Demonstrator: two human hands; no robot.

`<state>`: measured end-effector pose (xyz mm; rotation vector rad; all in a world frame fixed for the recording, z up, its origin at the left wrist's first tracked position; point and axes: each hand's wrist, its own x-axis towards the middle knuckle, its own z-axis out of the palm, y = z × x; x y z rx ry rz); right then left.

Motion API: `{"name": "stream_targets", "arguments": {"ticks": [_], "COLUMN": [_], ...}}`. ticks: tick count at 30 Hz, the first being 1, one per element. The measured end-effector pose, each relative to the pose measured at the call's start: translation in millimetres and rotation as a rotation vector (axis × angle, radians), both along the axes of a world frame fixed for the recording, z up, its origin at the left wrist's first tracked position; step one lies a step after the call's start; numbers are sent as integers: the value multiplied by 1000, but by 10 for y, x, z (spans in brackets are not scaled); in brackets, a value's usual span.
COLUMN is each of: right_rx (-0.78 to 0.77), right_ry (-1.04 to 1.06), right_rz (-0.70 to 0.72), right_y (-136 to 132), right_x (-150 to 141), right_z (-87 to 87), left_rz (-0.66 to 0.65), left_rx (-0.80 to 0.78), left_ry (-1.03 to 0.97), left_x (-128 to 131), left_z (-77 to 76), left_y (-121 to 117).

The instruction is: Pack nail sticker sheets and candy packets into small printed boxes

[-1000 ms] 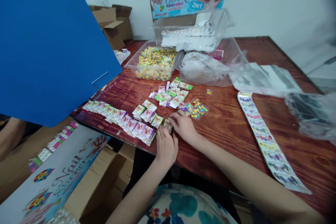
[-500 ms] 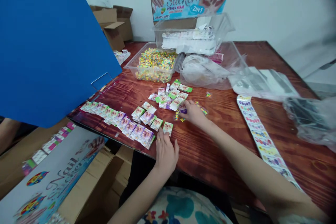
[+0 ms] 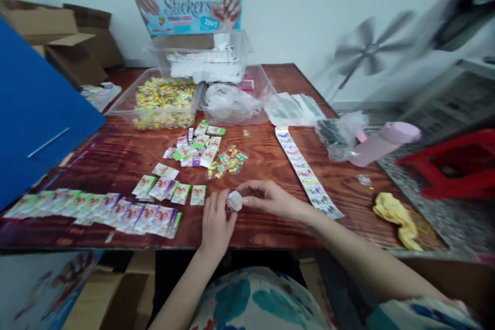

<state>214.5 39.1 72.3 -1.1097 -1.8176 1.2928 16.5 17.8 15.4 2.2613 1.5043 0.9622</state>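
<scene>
Between the fingers of my left hand (image 3: 215, 223) is a small cardboard box (image 3: 234, 201), its pale whitish end facing up. The fingertips and thumb of my right hand (image 3: 273, 199) close on the box's right side. Just left of my hands are loose nail sticker boxes (image 3: 180, 194) in green and purple. A long overlapping row of the same boxes (image 3: 96, 207) runs along the front edge of the table. Beyond my hands lie small clear packets of colourful candy (image 3: 228, 160) and a heap of more boxes (image 3: 197, 145).
A clear tub of candy packets (image 3: 127, 108) and tubs of white strips and plastic bags (image 3: 228, 103) stand at the back. A sticker strip (image 3: 303, 170) lies to the right, with a pink bottle (image 3: 381, 144) and yellow cloth (image 3: 396, 219) farther over. A blue board (image 3: 42, 113) rises at left.
The view has swung to the right. My right hand has come from beside the candy packets to my left hand. My left hand has left the row and now grips a small box.
</scene>
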Motion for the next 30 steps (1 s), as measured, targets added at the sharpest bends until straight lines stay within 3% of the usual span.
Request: {"name": "stream_targets", "arguments": {"ticks": [5,8,11,16,21,24,26,28,30], "right_rx": [303,332,338,348,423,398,185,53,89], "right_ry": [-520,-772,-816,-811,-731,-546,-243,-45,-13], "right_rz": [-413,-323,-273,-296,-392,-373,-284,-258,-335], "right_y": [219,385,447,528,477,259,78,-81,-197], "right_x": [1303,1924,2120,2088,1895,1495,1139,793,516], "right_z": [-145,-321,-480,-558,-301,-44,104,197,225], "left_rz": [71,73,68,17,-79,-158,-216,-263,-254], "left_rx": [-426,-506,-486,-463,-396,-285,-270,-373,-499], "left_ry": [-357,-456,-489,-489,-508,-560,-613,-719,-844], "left_x": [95,140,179,222,262,329,394,457,493], "left_z": [7,71,118,130,292,474,560,591,575], "left_y": [-66,-85,-87,-109,-123,-96,-73,-55,-44]}}
